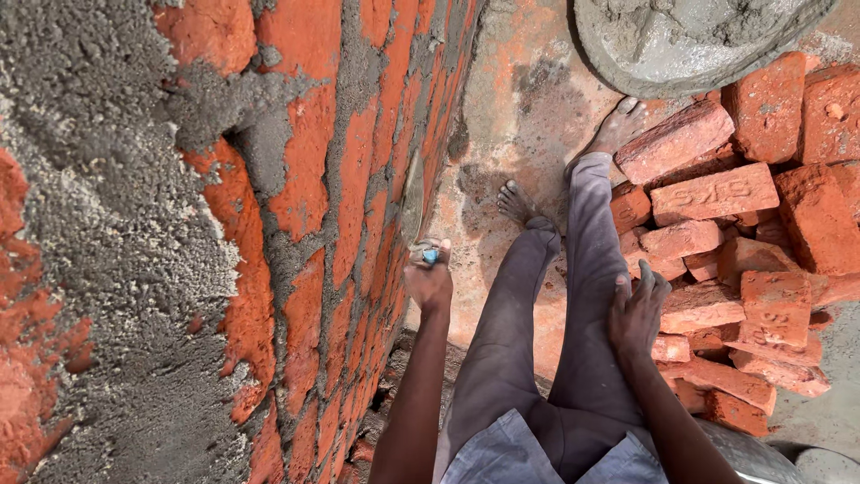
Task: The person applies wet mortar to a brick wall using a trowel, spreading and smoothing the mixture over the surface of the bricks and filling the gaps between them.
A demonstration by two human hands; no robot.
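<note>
I look straight down a red brick wall (305,179) with wet grey mortar in its joints and a thick mortar bed (98,224) on its top course. My left hand (428,280) is shut on a trowel (412,202) whose blade lies flat against the wall face; a blue-handled end shows in the fist. My right hand (638,309) rests open on my right thigh, fingers spread, holding nothing. My bare feet (520,204) stand on the stained floor below.
A loose pile of red bricks (726,260) lies on the floor at the right, close to my right leg. A round pan of wet grey mortar (690,36) sits at the top. A grey curved metal object (752,457) shows at the bottom right.
</note>
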